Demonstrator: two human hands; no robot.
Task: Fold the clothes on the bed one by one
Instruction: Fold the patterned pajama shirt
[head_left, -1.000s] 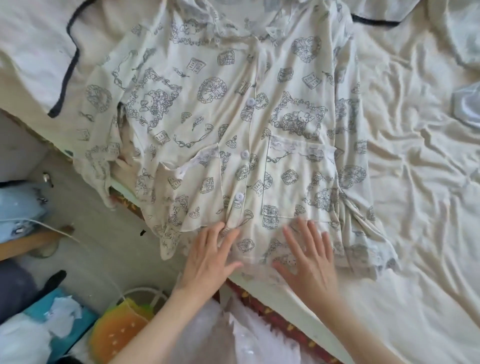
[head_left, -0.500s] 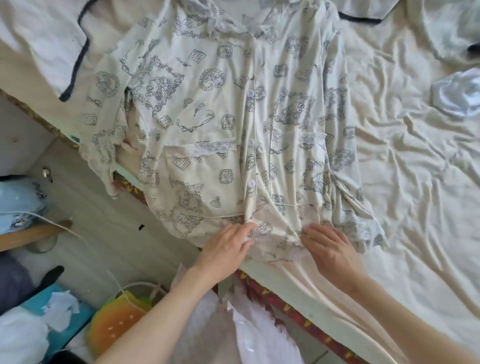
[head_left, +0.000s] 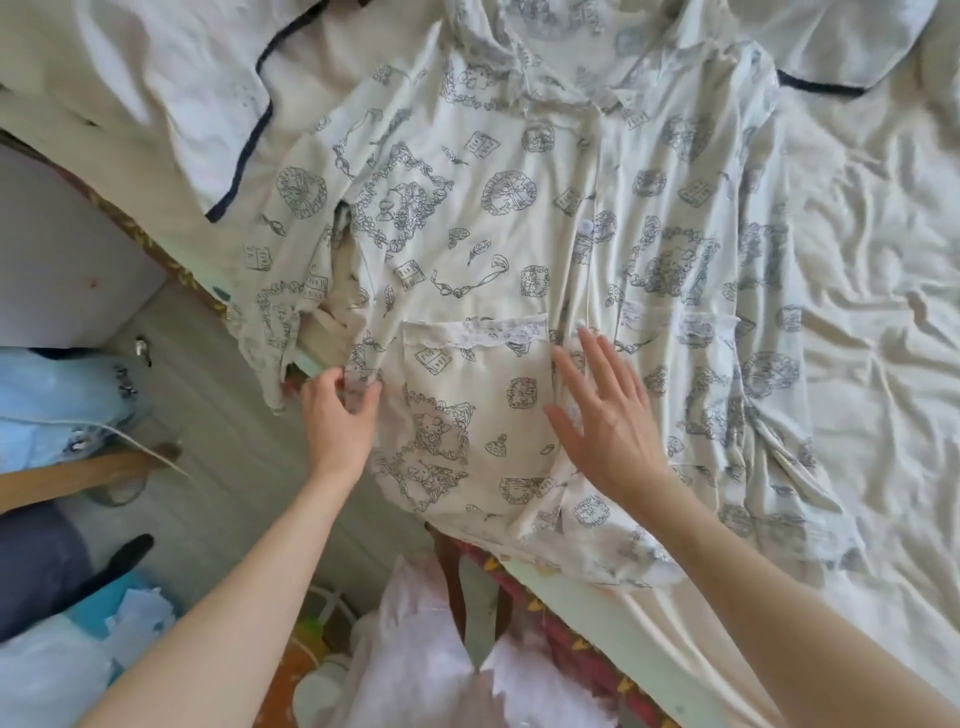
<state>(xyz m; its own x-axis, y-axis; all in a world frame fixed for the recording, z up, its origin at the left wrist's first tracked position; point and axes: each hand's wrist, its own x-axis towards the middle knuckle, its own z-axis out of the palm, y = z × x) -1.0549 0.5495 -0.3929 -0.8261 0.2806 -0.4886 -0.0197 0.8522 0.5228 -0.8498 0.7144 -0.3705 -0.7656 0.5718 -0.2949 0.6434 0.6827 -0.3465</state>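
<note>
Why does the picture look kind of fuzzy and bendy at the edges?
In the head view, daylight falls softly over the shirt and the sheet, with no hard shadows or glare; the right hand and the shirt's far side are a little smeared by motion, while the left hand looks sharper; the wide lens curves the bed edge and stretches both arms at the bottom.

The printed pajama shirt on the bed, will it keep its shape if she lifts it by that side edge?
Probably not: the pajama shirt looks thin and floppy, bunching where the left hand pinches it. Its sleeve already droops over the bed edge.
</note>
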